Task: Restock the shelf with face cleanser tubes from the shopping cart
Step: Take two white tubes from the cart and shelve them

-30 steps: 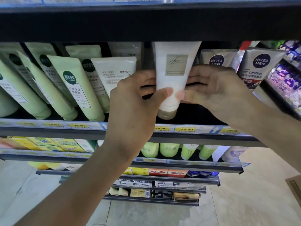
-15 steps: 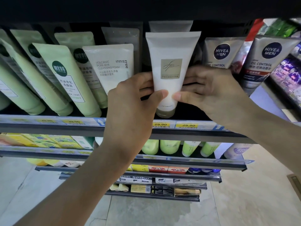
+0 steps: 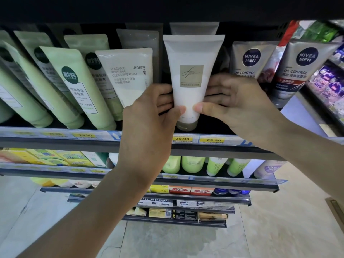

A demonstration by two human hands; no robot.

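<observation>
Left of the fingers, green tubes (image 3: pixel 74 86) and an innisfree tube (image 3: pixel 128 75) lean on the shelf (image 3: pixel 55 135). The left hand (image 3: pixel 149 120) pinches the white cleanser tube (image 3: pixel 191 79) from its left side, thumb in front, fingers (image 3: pixel 163 104) curled behind. The tube stands between both hands, long axis upright, cap down just above the shelf. The right hand (image 3: pixel 234 107) grips its right side likewise, equally near. Nivea tubes (image 3: pixel 251 60) stand rightward.

Rear white tube (image 3: pixel 194 28) mostly hidden
</observation>
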